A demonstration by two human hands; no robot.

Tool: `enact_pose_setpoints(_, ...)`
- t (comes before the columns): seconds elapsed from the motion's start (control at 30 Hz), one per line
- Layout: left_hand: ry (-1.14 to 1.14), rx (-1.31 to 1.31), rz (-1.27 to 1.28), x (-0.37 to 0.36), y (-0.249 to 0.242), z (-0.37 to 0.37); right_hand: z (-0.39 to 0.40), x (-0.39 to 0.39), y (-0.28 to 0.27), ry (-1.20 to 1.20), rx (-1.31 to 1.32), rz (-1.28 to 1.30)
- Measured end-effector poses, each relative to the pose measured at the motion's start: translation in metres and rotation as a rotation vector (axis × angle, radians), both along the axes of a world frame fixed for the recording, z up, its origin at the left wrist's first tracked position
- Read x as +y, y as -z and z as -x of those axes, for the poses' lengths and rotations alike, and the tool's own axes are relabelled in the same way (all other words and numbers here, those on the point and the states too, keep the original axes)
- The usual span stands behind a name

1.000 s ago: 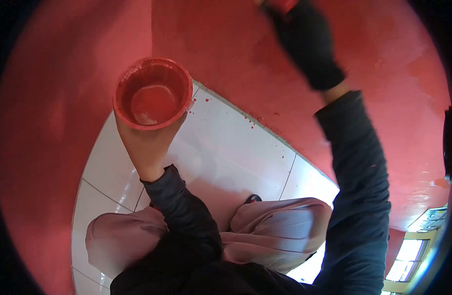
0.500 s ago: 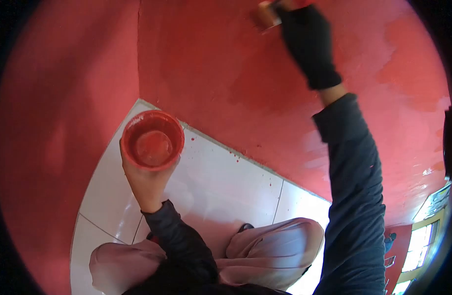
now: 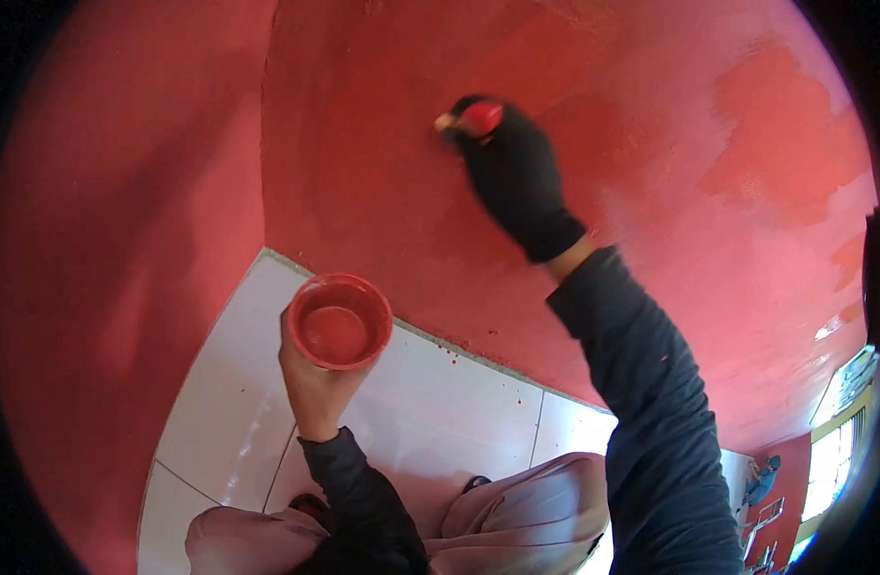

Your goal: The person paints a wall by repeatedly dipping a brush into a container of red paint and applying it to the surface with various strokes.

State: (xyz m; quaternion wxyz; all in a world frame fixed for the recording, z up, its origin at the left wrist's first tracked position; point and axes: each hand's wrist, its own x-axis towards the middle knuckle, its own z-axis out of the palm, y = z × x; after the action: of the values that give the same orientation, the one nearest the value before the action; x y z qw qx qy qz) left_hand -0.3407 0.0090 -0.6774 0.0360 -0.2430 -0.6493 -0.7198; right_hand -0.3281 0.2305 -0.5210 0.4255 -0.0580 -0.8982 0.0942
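Observation:
My bare left hand (image 3: 317, 388) is wrapped round a red paint cup (image 3: 340, 322), held upright over the white floor with red paint inside. In a black glove, my right hand (image 3: 512, 168) is closed round a brush with a red handle (image 3: 481, 119), close to the red wall (image 3: 392, 192). The brush's bristles are blurred and mostly hidden by the hand. Darker, wet-looking paint patches show on the wall around the glove and further right.
White floor tiles (image 3: 411, 412) meet the wall along an edge with red drips. A second red wall (image 3: 152, 249) stands at the left. Far at the lower right are a person (image 3: 764, 479), a metal ladder-like frame (image 3: 767, 516) and a bright window (image 3: 828, 474).
My right hand has moved down and left with the brush across the wall. The cup in my left hand sits lower and further right in the view.

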Motion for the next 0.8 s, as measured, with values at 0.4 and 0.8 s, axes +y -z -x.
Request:
enact_pose_setpoints(0.4, 0.181, -0.016, 0.028, 0.035, 0.003, -0.007, -0.028, 0.010, -0.035, -0.144, 0.110, -0.132)
enact_pose_setpoints(0.8, 0.195, 0.013, 0.037, 0.034, -0.004, -0.009, -0.079, 0.044, -0.115, 0.279, 0.275, -0.688)
